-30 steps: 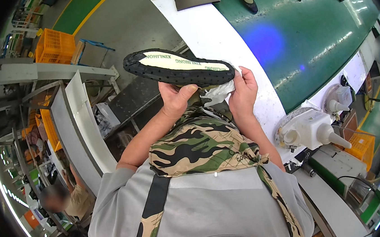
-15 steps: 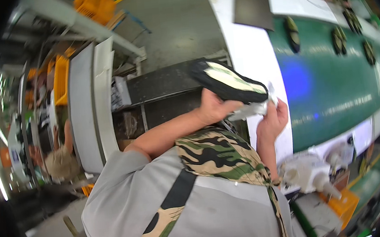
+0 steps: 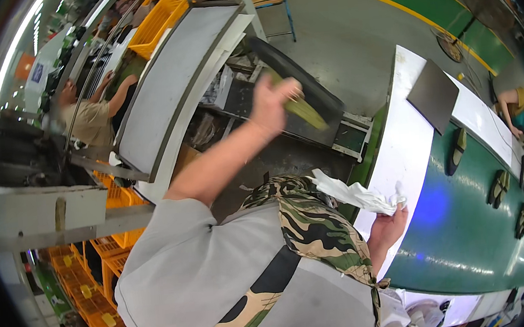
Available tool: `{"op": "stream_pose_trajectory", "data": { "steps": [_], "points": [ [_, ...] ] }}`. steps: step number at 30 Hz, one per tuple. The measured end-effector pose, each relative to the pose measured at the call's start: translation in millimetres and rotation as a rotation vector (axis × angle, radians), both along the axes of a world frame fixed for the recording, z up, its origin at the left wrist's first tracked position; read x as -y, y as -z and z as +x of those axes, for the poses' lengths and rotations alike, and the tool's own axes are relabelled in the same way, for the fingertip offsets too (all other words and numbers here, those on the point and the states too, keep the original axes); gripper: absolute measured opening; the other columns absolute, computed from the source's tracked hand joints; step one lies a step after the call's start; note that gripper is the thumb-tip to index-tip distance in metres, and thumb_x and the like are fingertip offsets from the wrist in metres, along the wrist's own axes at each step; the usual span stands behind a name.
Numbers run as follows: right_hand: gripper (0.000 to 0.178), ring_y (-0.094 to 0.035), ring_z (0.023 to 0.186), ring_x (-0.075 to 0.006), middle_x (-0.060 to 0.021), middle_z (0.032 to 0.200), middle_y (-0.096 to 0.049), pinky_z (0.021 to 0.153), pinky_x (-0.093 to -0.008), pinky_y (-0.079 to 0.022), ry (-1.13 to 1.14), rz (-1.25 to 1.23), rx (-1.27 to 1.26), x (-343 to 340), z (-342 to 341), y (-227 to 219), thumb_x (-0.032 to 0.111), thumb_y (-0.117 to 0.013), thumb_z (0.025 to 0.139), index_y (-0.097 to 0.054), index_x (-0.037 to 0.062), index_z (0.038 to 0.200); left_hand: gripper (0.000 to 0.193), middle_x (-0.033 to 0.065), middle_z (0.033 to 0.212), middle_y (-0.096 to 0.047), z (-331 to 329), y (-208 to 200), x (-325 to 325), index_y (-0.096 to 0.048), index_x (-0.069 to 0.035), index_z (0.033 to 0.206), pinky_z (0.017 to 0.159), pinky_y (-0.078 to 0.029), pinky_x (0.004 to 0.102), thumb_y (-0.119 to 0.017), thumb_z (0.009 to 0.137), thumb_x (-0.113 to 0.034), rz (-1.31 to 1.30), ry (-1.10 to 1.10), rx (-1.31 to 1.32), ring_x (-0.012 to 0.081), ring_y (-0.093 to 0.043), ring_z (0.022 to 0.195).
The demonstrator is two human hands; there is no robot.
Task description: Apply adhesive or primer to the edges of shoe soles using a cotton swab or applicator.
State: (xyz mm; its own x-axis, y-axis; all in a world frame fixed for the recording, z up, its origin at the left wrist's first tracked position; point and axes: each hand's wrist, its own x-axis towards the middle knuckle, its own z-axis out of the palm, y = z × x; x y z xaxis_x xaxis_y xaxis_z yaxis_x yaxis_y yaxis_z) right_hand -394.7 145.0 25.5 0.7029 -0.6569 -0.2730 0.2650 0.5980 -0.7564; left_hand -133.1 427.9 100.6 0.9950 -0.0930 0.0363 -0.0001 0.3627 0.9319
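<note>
My left hand (image 3: 275, 103), blurred by motion, is closed on an olive-and-black shoe (image 3: 307, 113), held out over the dark bench. Its outline is smeared, and my fingers cover part of the olive side. Lower down and to the right, my right hand (image 3: 387, 230) pinches one end of a crumpled white sheet (image 3: 355, 196). Whether the sheet is cloth or paper I cannot tell. It trails leftward from my fingers, in front of my camouflage apron (image 3: 317, 221), apart from the shoe.
At my right stands a green-topped table (image 3: 467, 233) with a white border, bearing several olive shoes (image 3: 499, 187) and a dark flat board (image 3: 434, 95). Two people (image 3: 90, 119) (image 3: 522, 109) are at far left and far right. A grey-topped bench (image 3: 183, 83) and orange crates (image 3: 159, 23) stand left.
The view has turned, shifting the table lower and rightward. My left hand has carried the shoe up and away from the white sheet, which my right hand still holds.
</note>
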Motion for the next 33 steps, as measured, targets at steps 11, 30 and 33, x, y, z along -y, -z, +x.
{"op": "stream_pose_trajectory", "data": {
  "steps": [11,30,33],
  "points": [
    [0.029,-0.062,0.068,-0.0172,-0.0089,0.089,-0.065,0.048,-0.0299,-0.048,0.224,-0.017,-0.625,15.6,-135.8,137.8,0.011,-0.065,0.09,-0.056,0.0024,0.115,0.046,0.0167,0.097,-0.07,67.8,-61.6,-355.3,-0.064,0.0,0.114,0.078,-0.056,0.0414,-0.065,0.088,-0.038,0.521,0.229,-0.427,0.0293,-0.069,0.089],
    [0.021,-0.064,0.081,-0.0348,-0.0128,0.092,-0.063,0.069,-0.0434,-0.052,0.483,-0.769,-1.464,-93.0,-306.2,115.2,0.009,-0.066,0.081,-0.066,0.009,0.102,0.064,0.0204,0.13,-0.059,137.2,124.6,74.6,-0.056,0.002,0.132,0.101,-0.045,0.039,-0.077,0.079,-0.027,1.448,0.663,0.653,0.0323,-0.058,0.119],
    [0.02,-0.065,0.073,-0.0302,-0.012,0.086,-0.065,0.065,-0.0408,-0.052,0.786,-0.658,-1.404,-112.2,-334.8,113.0,0.011,-0.067,0.082,-0.065,0.0068,0.101,0.061,0.02,0.128,-0.06,24.1,114.2,180.6,-0.057,0.002,0.131,0.1,-0.045,0.0395,-0.077,0.079,-0.024,1.295,0.999,0.891,0.0323,-0.058,0.118]
  ]
}}
